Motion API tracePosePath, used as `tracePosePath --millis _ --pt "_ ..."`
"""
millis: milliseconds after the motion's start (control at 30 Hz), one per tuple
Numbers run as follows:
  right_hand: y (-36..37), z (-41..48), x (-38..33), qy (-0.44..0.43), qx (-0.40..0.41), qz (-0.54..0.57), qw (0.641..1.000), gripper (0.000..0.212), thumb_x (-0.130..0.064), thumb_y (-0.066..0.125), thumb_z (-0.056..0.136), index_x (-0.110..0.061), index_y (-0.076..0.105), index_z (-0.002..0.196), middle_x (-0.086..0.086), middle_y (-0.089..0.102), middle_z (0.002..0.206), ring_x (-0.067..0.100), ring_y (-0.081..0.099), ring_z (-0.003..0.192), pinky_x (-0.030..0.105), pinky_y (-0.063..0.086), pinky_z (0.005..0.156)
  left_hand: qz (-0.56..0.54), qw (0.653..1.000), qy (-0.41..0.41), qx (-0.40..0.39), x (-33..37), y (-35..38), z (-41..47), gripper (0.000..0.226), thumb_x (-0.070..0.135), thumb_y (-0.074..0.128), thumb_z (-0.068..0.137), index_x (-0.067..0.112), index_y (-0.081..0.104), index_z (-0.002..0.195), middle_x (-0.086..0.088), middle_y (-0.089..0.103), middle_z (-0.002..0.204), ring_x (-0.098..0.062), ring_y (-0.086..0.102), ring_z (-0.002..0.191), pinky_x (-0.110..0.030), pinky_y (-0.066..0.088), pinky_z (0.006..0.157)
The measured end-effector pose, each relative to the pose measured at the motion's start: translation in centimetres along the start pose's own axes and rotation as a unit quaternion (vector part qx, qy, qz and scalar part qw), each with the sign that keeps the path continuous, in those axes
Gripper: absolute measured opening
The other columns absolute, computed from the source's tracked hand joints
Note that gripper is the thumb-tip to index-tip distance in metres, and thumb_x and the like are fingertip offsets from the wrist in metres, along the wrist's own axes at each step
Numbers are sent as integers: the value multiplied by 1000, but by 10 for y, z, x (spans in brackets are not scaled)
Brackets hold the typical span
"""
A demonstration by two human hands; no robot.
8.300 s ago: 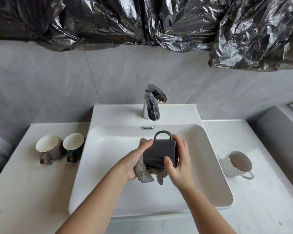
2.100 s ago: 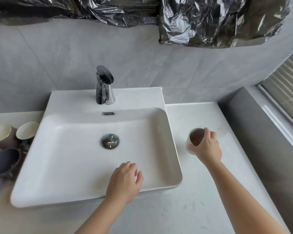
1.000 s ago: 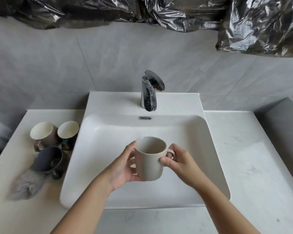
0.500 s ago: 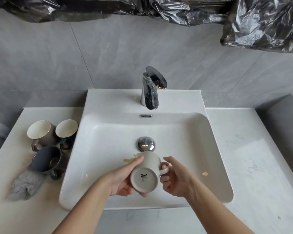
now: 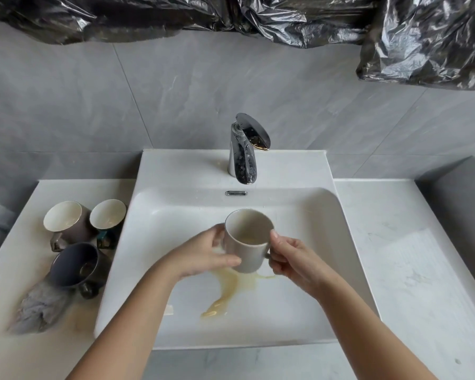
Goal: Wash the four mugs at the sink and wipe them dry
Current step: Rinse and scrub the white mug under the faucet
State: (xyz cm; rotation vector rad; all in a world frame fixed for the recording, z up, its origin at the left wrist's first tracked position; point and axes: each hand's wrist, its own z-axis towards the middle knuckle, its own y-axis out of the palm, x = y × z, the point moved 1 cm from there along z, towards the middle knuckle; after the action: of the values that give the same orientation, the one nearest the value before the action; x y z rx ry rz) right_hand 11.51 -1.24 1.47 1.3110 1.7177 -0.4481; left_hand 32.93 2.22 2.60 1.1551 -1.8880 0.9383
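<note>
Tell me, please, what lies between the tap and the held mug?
Head view: only the chrome overflow slot and bare sink wall separate the tap from the beige mug.

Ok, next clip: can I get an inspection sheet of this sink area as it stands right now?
Surface: white counter, brownish smears on its left part; sink with a yellowish spill on its floor.
Job's things: beige mug held over the sink, yellowish dregs inside; brown mug, teal mug and dark grey mug grouped on the left counter; grey cloth lying against the dark grey mug.
Clutter: nothing seen.
Hands: left hand grips the beige mug's side; right hand holds it at the handle.
Cables: nothing seen.
Surroundings: tap, no running water seen; grey tiled wall; black plastic sheeting above.
</note>
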Motion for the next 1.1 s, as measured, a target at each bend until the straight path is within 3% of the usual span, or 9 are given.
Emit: tracePosePath --millis 67,133,167,267,500,800,967,1033,1100 --pt "1 6 -3 -76 42 -66 994 57 -46 72 84 -12 32 61 -2 26 59 14 24 56 23 21 52 22 985 38 166 23 -5 4 60 34 63 66 31 54 125 15 58 126 -3 53 116 -27 43 95" --pt "0 12 -6 -120 80 -86 986 64 -43 76 81 -8 26 62 -2 22 58 12 21 55 25 18 53 -115 933 92 327 46 -8 5 25 17 55 78 26 66 99 9 69 103 -6 62 91 -26 45 78" --pt "0 14 -8 -137 92 -88 982 65 -41 76 81 -5 26 62 -4 21 58 11 20 54 23 17 52 -200 912 107 341 58 -10 7 23 10 52 84 23 68 93 6 72 95 -8 62 80 -25 44 70" --pt "0 21 -10 -169 104 -98 975 60 -28 73 87 -2 27 59 -6 18 57 8 17 52 19 16 48 -382 889 113 225 92 -13 13 32 -1 39 92 9 67 102 -6 73 95 -13 59 67 -21 41 57" --pt "6 28 -10 -197 87 -127 968 58 -22 70 90 -15 19 62 -7 18 57 10 15 54 20 15 48 -415 902 87 74 127 -26 19 36 -2 34 89 -4 60 114 -19 70 113 -10 47 50 -18 42 47" --pt "10 29 -13 -215 86 -103 967 60 -22 72 87 -21 16 63 -8 18 58 9 16 53 17 16 47 -503 851 137 72 143 -22 33 42 -9 27 83 -3 57 113 -17 69 112 -7 42 47 -16 38 48" --pt "8 32 -11 -217 77 -105 967 59 -19 71 89 -24 19 61 -9 18 58 8 16 54 17 17 48 -373 894 194 154 120 -21 26 39 -2 37 82 9 65 106 -6 73 102 -11 48 51 -20 41 52" --pt "6 33 -9 -219 75 -108 967 58 -21 71 89 -22 20 61 -11 18 58 7 16 53 16 17 48 -180 903 241 306 84 -22 16 32 2 42 74 18 66 88 6 70 81 -10 52 57 -22 43 57" --pt "4 34 -8 -216 69 -119 967 56 -29 70 86 -17 21 61 -10 17 60 8 16 54 18 16 48 80 873 316 362 49 -20 7 32 -1 43 69 21 64 81 10 64 76 -8 56 71 -26 45 68"
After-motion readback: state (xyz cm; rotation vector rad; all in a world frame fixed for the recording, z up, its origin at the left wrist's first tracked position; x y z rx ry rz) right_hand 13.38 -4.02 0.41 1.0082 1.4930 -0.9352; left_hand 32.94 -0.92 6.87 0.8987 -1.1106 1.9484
